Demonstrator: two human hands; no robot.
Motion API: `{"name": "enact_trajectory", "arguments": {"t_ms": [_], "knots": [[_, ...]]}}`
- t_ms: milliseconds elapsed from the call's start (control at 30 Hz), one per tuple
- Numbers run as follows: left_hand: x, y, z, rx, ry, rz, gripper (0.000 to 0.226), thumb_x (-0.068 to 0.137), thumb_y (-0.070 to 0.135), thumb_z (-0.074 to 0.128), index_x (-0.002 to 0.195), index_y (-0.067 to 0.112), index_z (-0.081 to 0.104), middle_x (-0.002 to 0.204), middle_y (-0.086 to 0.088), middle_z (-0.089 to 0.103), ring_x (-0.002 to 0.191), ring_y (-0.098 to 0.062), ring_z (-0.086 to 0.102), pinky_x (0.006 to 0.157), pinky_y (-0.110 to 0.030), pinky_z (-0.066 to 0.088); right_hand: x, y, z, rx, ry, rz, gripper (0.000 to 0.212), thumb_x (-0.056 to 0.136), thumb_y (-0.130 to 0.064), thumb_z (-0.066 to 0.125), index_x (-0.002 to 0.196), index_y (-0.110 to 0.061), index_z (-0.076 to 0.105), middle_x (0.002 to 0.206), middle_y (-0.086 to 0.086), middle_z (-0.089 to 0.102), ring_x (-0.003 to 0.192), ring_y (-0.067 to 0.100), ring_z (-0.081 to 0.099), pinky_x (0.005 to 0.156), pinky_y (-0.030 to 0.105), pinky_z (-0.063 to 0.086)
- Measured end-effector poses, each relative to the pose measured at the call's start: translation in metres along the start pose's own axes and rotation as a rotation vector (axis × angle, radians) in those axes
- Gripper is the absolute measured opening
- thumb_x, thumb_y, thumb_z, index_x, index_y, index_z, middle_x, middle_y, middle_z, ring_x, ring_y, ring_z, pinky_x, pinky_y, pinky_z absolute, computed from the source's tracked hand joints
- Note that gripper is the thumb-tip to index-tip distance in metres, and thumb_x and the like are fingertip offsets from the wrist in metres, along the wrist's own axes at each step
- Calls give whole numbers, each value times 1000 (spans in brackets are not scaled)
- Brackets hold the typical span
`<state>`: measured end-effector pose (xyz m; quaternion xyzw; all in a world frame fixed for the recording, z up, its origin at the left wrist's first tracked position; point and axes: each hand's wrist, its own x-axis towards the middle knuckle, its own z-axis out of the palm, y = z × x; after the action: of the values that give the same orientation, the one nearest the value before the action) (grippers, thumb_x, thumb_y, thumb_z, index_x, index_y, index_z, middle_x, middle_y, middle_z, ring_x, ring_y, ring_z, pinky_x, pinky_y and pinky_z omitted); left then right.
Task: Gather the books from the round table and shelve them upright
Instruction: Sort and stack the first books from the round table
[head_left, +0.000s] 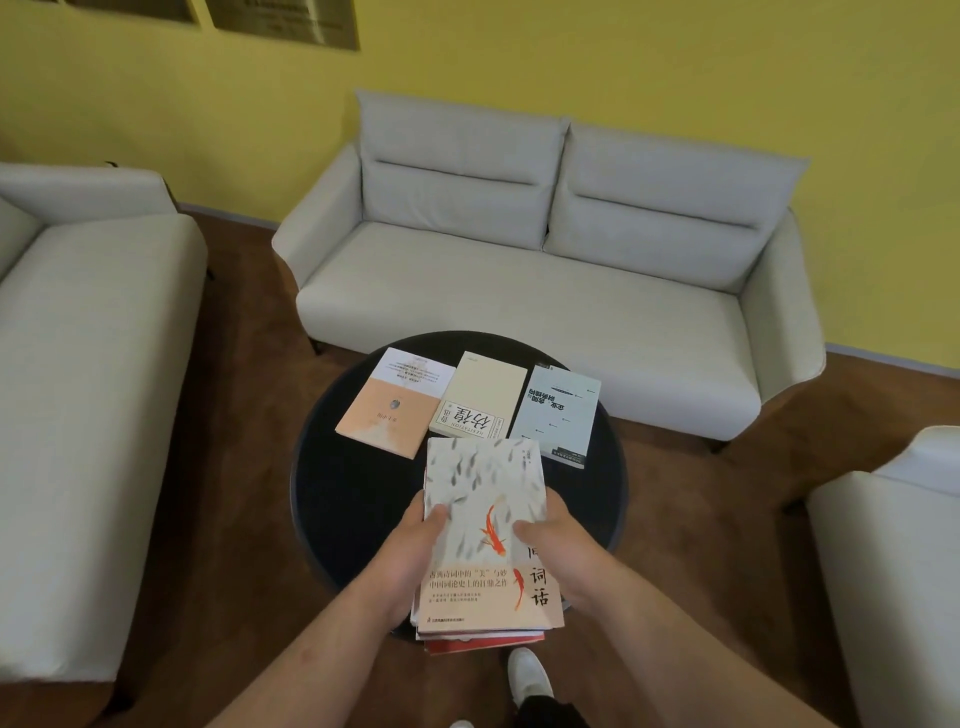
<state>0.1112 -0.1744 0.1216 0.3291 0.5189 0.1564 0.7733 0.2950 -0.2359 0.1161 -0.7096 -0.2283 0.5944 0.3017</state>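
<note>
A yellow wall (675, 62) filled the back of the room. Against it stood a pale sofa (545, 291), with a second one, the left sofa (78, 338), along the side and a matching armchair (893, 545) at the right edge. The floor (234, 519) was brown.

In front of the sofa stood the round dark table (353, 493). Over its near edge sat a stack (488, 530) of books, its top cover pale with grey and orange fish (red edges showed underneath). Whether the stack rested on the table or hung just above it could not be told.

Three more books lay flat in a row on the far half of the table: the peach book (387, 410) at left, the cream book (478, 397) in the middle, the blue book (558, 410) at right, each just beside the next.

The left hand (410, 551) gripped the stack's left edge, thumb on the cover. The right hand (566, 551) gripped the right edge the same way.

A white shoe (527, 675) showed below the stack.
</note>
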Motion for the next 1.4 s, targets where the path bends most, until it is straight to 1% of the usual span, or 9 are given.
{"name": "enact_trajectory", "arguments": {"t_ms": [167,333,500,733,900,1067,1167,1267,1400], "knots": [[1,-3,1,-16,-8,16,26,106,26,43,121,46,45,119,-9,73,101,-35,74,90,-57,57,-2,3,-3,283,-39,54,57,101,-9,55,146,-35,32,119,7,72,93,31,77,71,45,62],[7,-8,2,93,38,68,35,103,24,50,129,47,43,118,-6,74,97,-31,75,87,-58,58,-6,8,-1,118,24,13,57,101,-23,57,148,-40,29,114,-2,74,86,20,78,69,37,63],[6,-11,-10,111,31,57,53,99,22,59,144,39,35,117,-12,74,98,-35,75,87,-60,57,-8,10,-7,167,-22,-5,64,98,-23,63,149,-40,28,112,0,76,91,22,78,72,41,64],[6,-15,-9,154,6,90,40,102,27,53,132,48,36,111,-4,77,96,-32,76,83,-54,60,-7,15,-10,258,-66,-8,62,99,-20,61,148,-42,30,113,1,76,97,25,76,79,47,62],[8,-18,-6,172,56,116,35,100,25,54,119,53,44,113,-3,76,94,-35,76,90,-62,55,1,21,-16,212,-106,-4,60,101,-23,58,146,-47,27,113,-4,76,96,22,76,72,40,63],[15,6,-6,197,87,-2,46,96,9,59,132,28,39,127,-10,61,98,-37,73,87,-53,58,10,19,-26,221,-90,-14,46,98,-13,61,134,-36,42,121,-1,70,91,20,77,67,31,62],[45,41,-7,294,320,68,44,94,7,58,135,16,46,129,-8,54,117,-29,59,101,-48,49,35,6,-46,321,27,-3,18,98,-12,58,116,-14,63,114,12,72,97,27,75,80,37,62],[98,92,-7,216,455,144,30,97,20,56,127,17,54,128,-9,56,119,-27,54,109,-49,43,73,-12,-77,365,184,26,9,97,-15,61,105,-13,66,109,15,70,98,29,68,88,41,58],[179,127,-4,582,313,123,43,97,25,57,137,11,53,139,-8,55,125,-27,52,106,-41,43,132,-33,-112,243,252,105,7,96,-17,61,103,-15,59,114,11,62,103,25,60,90,43,56]]}}
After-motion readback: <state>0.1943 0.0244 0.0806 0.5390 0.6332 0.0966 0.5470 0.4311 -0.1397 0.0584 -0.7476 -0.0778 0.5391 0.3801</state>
